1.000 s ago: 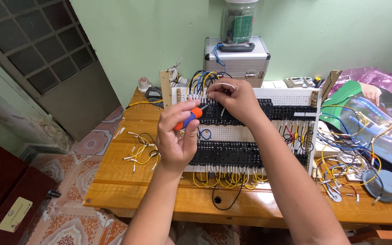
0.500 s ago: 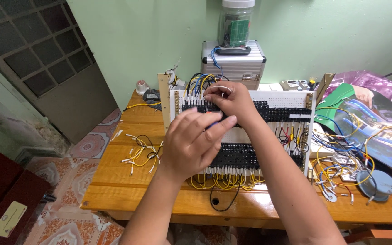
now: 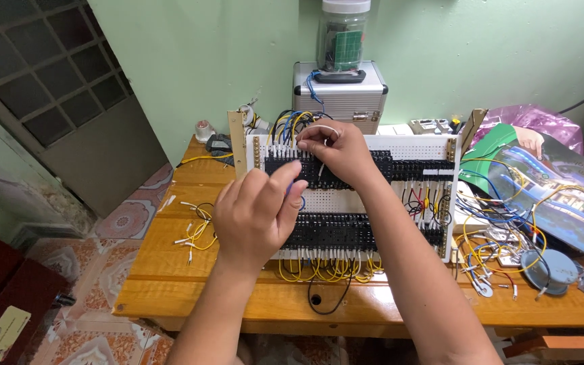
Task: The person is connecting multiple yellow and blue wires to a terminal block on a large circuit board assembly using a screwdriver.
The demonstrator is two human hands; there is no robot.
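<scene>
A white perforated wiring panel (image 3: 415, 146) stands tilted on the wooden table (image 3: 170, 270), with an upper black terminal row (image 3: 410, 166) and a lower one (image 3: 346, 233). My right hand (image 3: 338, 154) rests on the upper row's left part and pinches a thin white wire (image 3: 330, 129) that loops over its fingers. My left hand (image 3: 257, 217) is closed in front of the panel's middle, back toward the camera. Only a blue bit of the screwdriver (image 3: 291, 192) it grips shows past the fingers, pointing toward the upper row.
Loose yellow and white wires (image 3: 194, 230) lie left of the panel. Yellow jumper loops (image 3: 319, 270) hang below it. An aluminium case (image 3: 339, 94) with a jar (image 3: 343, 34) stands behind. At right lie tangled wires (image 3: 495, 236), a colourful printed sheet (image 3: 549, 182) and a round grey disc (image 3: 549, 267).
My left hand, which showed an orange and blue screwdriver, has turned its back to the camera and moved in toward the upper terminal row. My right hand stays on that row with the wire.
</scene>
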